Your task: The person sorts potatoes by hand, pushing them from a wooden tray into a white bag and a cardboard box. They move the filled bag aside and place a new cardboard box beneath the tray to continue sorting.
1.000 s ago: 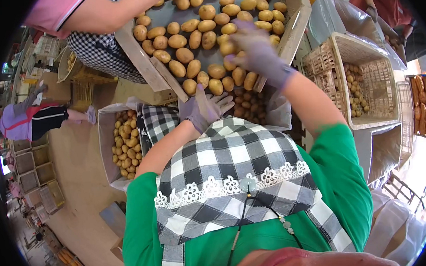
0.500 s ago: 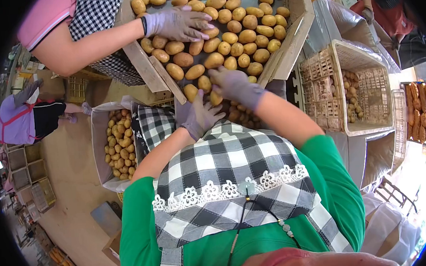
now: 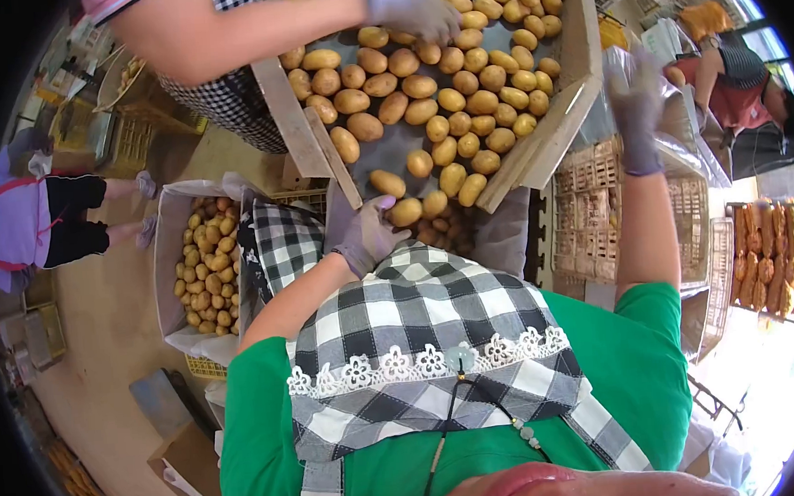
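My left hand [image 3: 369, 238], in a grey-purple glove, is at the lower lip of the sorting chute [image 3: 383, 162]. Its thumb and fingers are apart beside a potato [image 3: 405, 213], apparently touching it without a grip. Out to the right, my gloved right hand [image 3: 636, 111] is raised over a pale plastic crate [image 3: 585, 205]. Motion blurs its fingers, but they look stretched out, and I see nothing held in them. Many yellow-brown potatoes [image 3: 419, 87] lie on the chute between wooden side boards [image 3: 545, 139]. Below the lip, more potatoes [image 3: 450, 231] sit partly hidden in shadow.
A co-worker's gloved hand [image 3: 415, 15] reaches over the chute from the upper left. On the left stands a lined crate of potatoes [image 3: 206, 273]. Another person [image 3: 45, 215] is at the far left, and one more [image 3: 727, 69] at the upper right.
My right hand has moved from the potatoes at the chute's lip far out to the right. My left hand stays by the lip. The co-worker's hand has shifted up and right.
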A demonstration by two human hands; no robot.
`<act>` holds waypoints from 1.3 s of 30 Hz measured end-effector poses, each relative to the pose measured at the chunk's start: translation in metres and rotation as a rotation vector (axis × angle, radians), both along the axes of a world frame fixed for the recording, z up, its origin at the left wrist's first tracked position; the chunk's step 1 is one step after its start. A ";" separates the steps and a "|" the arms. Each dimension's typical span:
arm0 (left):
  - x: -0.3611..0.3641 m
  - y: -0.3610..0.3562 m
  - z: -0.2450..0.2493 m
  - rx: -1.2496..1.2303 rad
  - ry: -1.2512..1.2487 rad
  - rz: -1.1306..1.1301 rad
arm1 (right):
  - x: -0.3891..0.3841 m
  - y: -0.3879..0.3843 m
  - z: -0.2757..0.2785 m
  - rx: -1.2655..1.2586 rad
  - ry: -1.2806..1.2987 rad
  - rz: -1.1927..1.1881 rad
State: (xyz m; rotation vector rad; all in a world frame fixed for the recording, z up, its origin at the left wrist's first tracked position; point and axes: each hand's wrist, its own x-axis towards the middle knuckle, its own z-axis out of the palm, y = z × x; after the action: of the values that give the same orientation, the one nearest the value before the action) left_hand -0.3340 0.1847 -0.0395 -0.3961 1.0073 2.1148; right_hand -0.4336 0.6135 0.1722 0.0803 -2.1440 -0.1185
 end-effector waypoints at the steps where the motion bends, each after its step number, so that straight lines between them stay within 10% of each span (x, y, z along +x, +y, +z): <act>1: 0.002 -0.001 0.003 -0.004 0.056 -0.041 | -0.013 -0.028 -0.011 -0.241 -0.215 0.211; 5: 0.000 0.008 0.038 0.119 -0.267 0.073 | -0.046 -0.189 -0.100 -0.325 -0.754 -0.347; 8: 0.000 0.002 0.034 0.148 -0.163 -0.057 | -0.021 -0.282 -0.081 -0.145 -1.185 -0.094; 10: 0.000 0.009 0.042 0.108 -0.247 0.035 | 0.000 -0.295 -0.081 -0.237 -1.185 0.486; 18: 0.002 0.010 0.029 -0.028 -0.185 0.043 | -0.027 -0.321 -0.106 0.169 -0.675 0.477; 23: -0.003 0.004 0.031 0.267 -0.185 -0.084 | 0.049 -0.236 -0.109 0.250 -0.981 0.707; 25: -0.005 -0.001 0.008 0.446 -0.410 -0.028 | 0.035 -0.192 -0.080 -0.294 -1.456 0.655; 27: -0.001 0.006 0.042 0.227 -0.309 -0.023 | 0.015 -0.153 -0.076 -0.987 -1.012 0.383; 29: -0.002 0.007 0.032 0.195 -0.283 -0.028 | -0.029 -0.095 -0.104 -0.815 -0.525 0.288; 32: -0.004 0.011 0.041 0.286 -0.296 -0.083 | -0.034 -0.153 -0.099 -0.665 -0.739 -0.401; 39: -0.002 0.008 0.036 0.260 -0.084 -0.079 | 0.068 -0.299 -0.119 -0.098 -1.016 0.256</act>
State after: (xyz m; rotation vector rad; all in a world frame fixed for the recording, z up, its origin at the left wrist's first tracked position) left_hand -0.3356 0.1929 -0.0040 -0.3070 0.6775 2.1050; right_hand -0.3658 0.3143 0.0528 0.4313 -3.1156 0.2303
